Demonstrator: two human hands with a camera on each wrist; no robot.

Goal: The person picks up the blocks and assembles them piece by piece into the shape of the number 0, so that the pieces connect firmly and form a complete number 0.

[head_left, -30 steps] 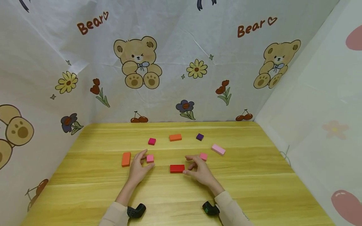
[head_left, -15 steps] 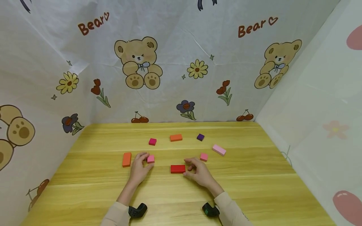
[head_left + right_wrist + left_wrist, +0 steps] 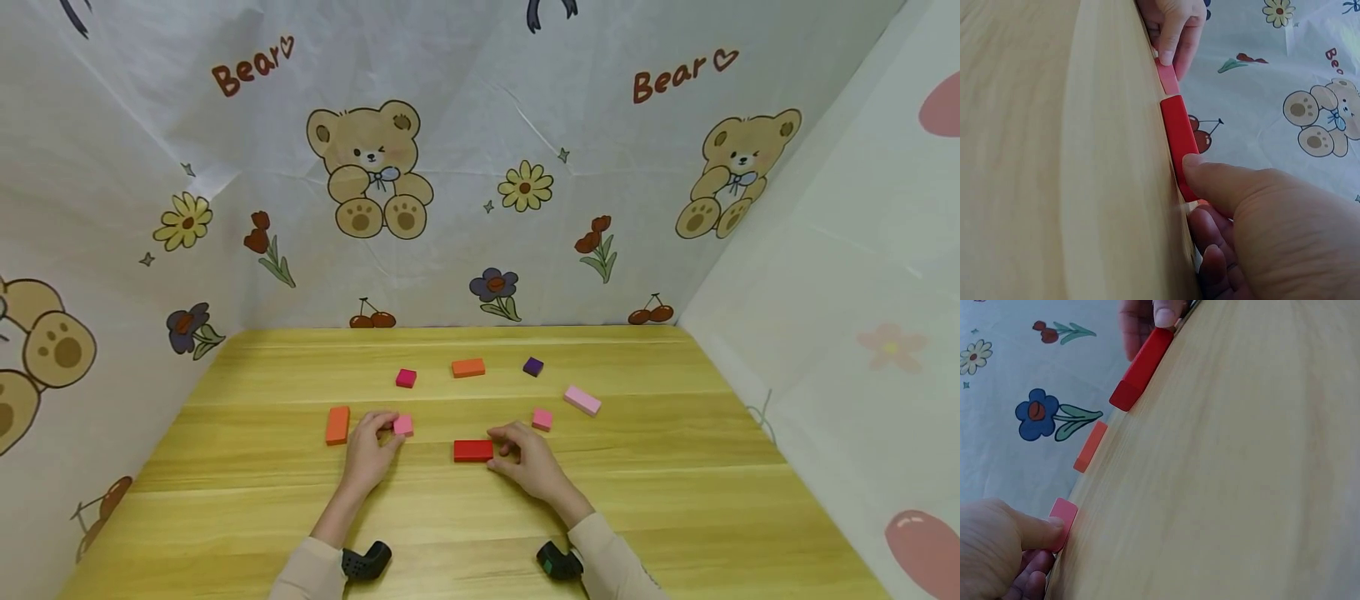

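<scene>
My left hand (image 3: 369, 452) pinches a small pink block (image 3: 403, 425) on the table, thumb at its near side and a finger at its far left corner. In the left wrist view, the thumb lies on the pink block (image 3: 1064, 519). To the right, a longer red block (image 3: 473, 451) lies flat, and my right hand (image 3: 534, 461) holds its right end between thumb and forefinger. The right wrist view has the thumb against the side of the red block (image 3: 1180, 140); the forefinger's contact is hidden there. A gap separates the two held blocks.
An orange block (image 3: 337, 426) lies left of my left hand. Farther back are a magenta block (image 3: 406, 378), another orange block (image 3: 468, 368) and a purple block (image 3: 533, 367). A second pink block (image 3: 542, 419) and a light pink block (image 3: 582, 401) lie beyond my right hand.
The fingers of my left hand have closed in on the pink block, which has shifted very slightly. My right hand's thumb and forefinger have come together onto the red block's right end.
</scene>
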